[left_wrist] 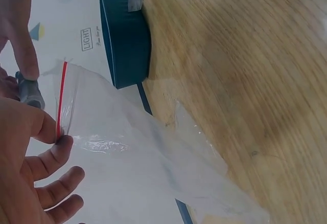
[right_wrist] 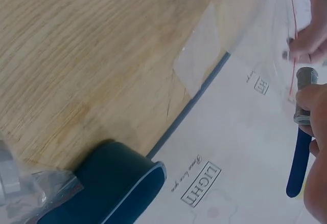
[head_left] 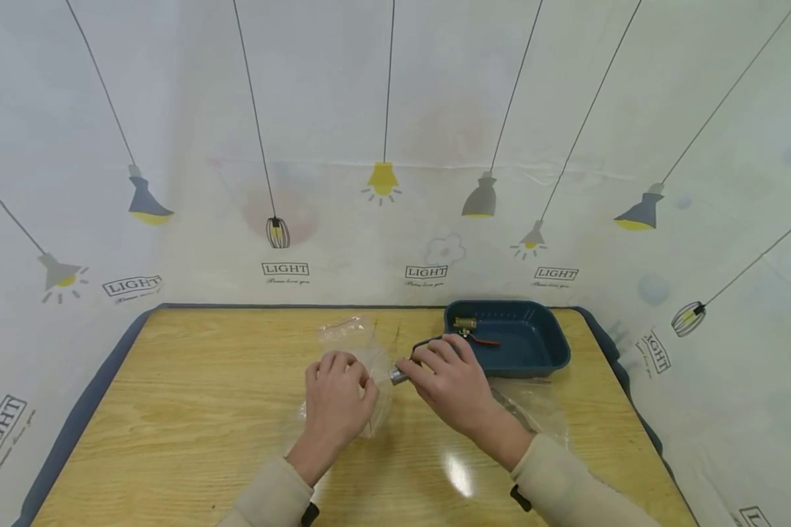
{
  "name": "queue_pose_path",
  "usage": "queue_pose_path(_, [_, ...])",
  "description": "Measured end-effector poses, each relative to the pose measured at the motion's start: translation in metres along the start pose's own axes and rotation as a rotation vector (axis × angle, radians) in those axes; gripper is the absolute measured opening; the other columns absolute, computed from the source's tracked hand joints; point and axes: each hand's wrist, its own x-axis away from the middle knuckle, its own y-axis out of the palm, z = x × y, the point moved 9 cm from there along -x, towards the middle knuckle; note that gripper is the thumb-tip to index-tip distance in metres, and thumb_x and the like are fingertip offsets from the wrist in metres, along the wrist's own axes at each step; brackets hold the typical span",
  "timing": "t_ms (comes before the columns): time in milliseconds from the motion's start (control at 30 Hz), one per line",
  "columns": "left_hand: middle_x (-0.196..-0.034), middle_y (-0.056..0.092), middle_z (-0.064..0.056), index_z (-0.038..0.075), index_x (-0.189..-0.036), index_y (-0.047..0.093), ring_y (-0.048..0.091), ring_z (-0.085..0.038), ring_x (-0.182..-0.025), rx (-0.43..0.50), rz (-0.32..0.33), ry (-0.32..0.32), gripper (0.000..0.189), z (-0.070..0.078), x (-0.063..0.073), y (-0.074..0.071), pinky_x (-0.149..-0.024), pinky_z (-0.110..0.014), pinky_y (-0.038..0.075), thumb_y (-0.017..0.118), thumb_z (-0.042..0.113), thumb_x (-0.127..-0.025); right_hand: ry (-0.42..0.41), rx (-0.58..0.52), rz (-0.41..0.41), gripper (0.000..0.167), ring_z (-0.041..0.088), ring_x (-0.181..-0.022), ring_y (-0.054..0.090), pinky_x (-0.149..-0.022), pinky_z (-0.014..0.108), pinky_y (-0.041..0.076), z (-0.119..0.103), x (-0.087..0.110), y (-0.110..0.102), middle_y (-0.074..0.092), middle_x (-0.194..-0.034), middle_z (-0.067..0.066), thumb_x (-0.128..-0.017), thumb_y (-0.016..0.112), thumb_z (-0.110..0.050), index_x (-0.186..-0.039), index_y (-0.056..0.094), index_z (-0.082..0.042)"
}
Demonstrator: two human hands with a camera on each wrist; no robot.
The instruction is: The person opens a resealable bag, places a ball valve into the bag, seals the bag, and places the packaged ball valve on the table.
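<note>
My left hand (head_left: pixel 338 391) pinches the edge of a clear zip bag (left_wrist: pixel 117 121) with a red strip, between thumb and index finger in the left wrist view. The other left fingers are loosely bent. The bag hangs thin and limp above the table. Close on the right, my right hand (head_left: pixel 450 384) grips a ball valve (right_wrist: pixel 305 96) with a silver-grey metal body and a blue lever. The valve's end (head_left: pixel 398 376) points toward the left hand, beside the bag's opening edge and apart from it. Fingers partly hide the valve body.
A dark blue tray (head_left: pixel 530 348) stands at the back right, holding a brass valve (head_left: pixel 464 323) with a red lever. Another clear bag (head_left: pixel 550 406) with a greyish item lies before the tray. A further clear bag (right_wrist: pixel 199 50) lies flat on the wooden table (head_left: pixel 171 410).
</note>
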Motion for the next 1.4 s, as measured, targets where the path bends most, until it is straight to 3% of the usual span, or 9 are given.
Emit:
queue_pose_path(167, [-0.103,0.063,-0.004,0.017,-0.07,0.063,0.054,-0.025,-0.108,-0.045,0.035,0.033,0.02,0.008,0.0,-0.005,-0.096,-0.052,0.041,0.062,0.028,-0.086,-0.03,-0.005,-0.035,0.028,0.019,-0.095,0.061,-0.096,0.043,0.044,-0.012,-0.001,0.007,0.068,-0.094,-0.007,-0.081,0.078,-0.022,-0.107,0.07,-0.027])
queue_pose_path(700, [-0.105,0.063,-0.002,0.019,-0.068,0.061,0.054,-0.024,-0.11,0.02,0.044,0.017,0.02,0.015,0.001,-0.007,-0.096,-0.051,0.041,0.062,0.027,-0.086,-0.111,0.066,-0.135,0.032,0.017,-0.101,0.059,-0.101,0.04,0.043,-0.025,0.0,0.02,0.069,-0.098,-0.009,-0.079,0.079,-0.024,-0.109,0.069,-0.028])
queue_pose_path(1033, [-0.104,0.064,-0.002,0.018,-0.069,0.061,0.054,-0.025,-0.11,0.07,0.062,0.014,0.019,0.014,0.003,-0.008,-0.096,-0.051,0.041,0.064,0.025,-0.086,-0.114,0.062,-0.1,0.02,0.016,-0.096,0.061,-0.099,0.038,0.044,-0.027,-0.006,0.02,0.07,-0.091,-0.01,-0.08,0.078,-0.028,-0.098,0.069,-0.026])
queue_pose_path(1267, [-0.104,0.064,-0.002,0.019,-0.068,0.06,0.055,-0.025,-0.11,0.109,0.078,0.019,0.017,0.012,0.004,-0.011,-0.096,-0.051,0.041,0.064,0.022,-0.084,-0.076,0.042,-0.125,0.022,0.017,-0.098,0.061,-0.101,0.041,0.043,-0.02,-0.01,0.023,0.072,-0.093,-0.009,-0.078,0.079,-0.03,-0.098,0.07,-0.026])
queue_pose_path(1400, [-0.104,0.064,-0.002,0.019,-0.068,0.061,0.055,-0.026,-0.11,0.124,0.092,0.025,0.017,0.012,0.004,-0.012,-0.095,-0.051,0.041,0.064,0.023,-0.084,-0.129,0.017,-0.124,0.018,0.016,-0.096,0.061,-0.1,0.04,0.044,-0.026,-0.011,0.023,0.071,-0.091,-0.009,-0.081,0.077,-0.028,-0.098,0.07,-0.026])
